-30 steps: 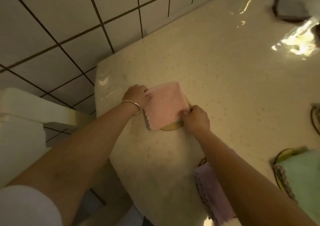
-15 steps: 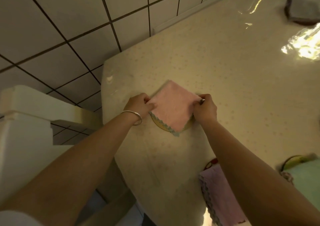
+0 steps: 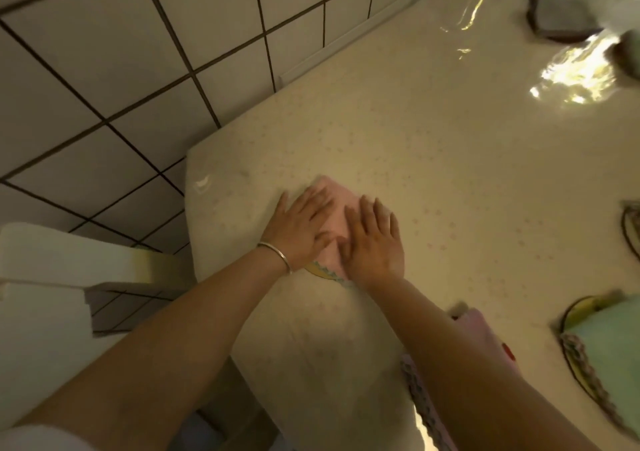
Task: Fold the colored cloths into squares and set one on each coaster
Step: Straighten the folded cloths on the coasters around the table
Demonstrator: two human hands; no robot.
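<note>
A folded pink cloth lies on a round yellow coaster near the table's left corner. Only a sliver of the coaster shows under the cloth's scalloped lower edge. My left hand lies flat on the cloth's left half with straight, spread fingers. My right hand presses flat on its right half in the same way. Both hands cover most of the cloth.
A lilac cloth sits under my right forearm at the near edge. A green cloth lies on a coaster at right. A grey cloth rests at the far right. A white chair stands left, over a tiled floor.
Both hands let go of the pink cloth's side corners and opened flat on top of it. The cloth now sits turned like a diamond over the coaster.
</note>
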